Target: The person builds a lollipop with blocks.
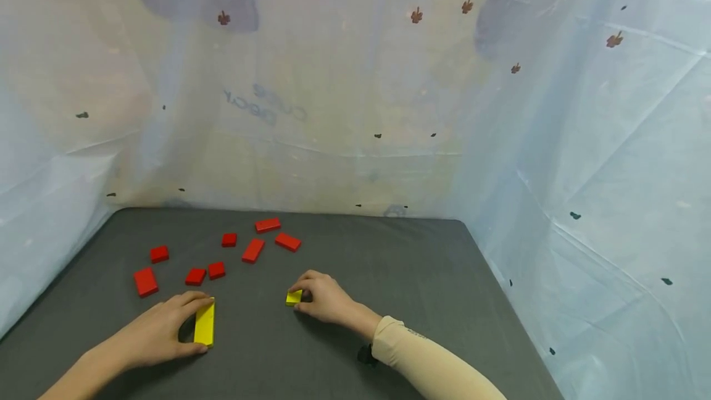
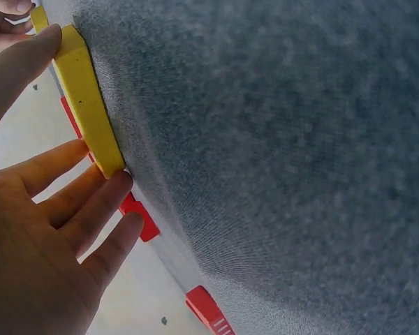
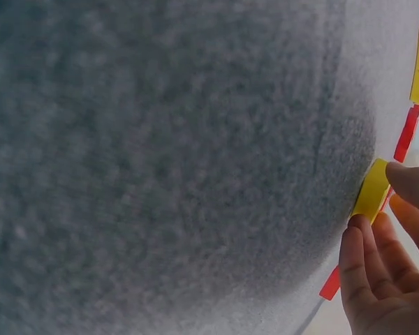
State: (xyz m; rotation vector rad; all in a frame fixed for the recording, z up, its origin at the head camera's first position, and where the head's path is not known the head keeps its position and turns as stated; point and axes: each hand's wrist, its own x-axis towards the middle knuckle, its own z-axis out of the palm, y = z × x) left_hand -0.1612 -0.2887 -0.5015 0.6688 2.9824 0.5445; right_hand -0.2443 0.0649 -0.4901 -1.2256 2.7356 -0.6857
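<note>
My left hand [image 1: 161, 331] grips a long yellow block [image 1: 204, 324] by its two ends, thumb at the near end and fingers at the far one. In the left wrist view that yellow block [image 2: 87, 101] lies along the grey cloth surface between thumb and fingertips. To the right, my right hand [image 1: 326, 298] pinches a smaller yellow block [image 1: 294, 298] between thumb and fingers, part of it hidden by the hand. The right wrist view shows this small yellow block [image 3: 371, 192] at the cloth, with fingertips at one end and the thumb at the other.
Several red blocks lie scattered beyond the hands, among them a rectangular red block [image 1: 145, 282] at the left and another red block [image 1: 268, 225] near the back. The grey table [image 1: 400, 270] is bordered by hanging translucent plastic sheeting [image 1: 344, 91] behind and at both sides.
</note>
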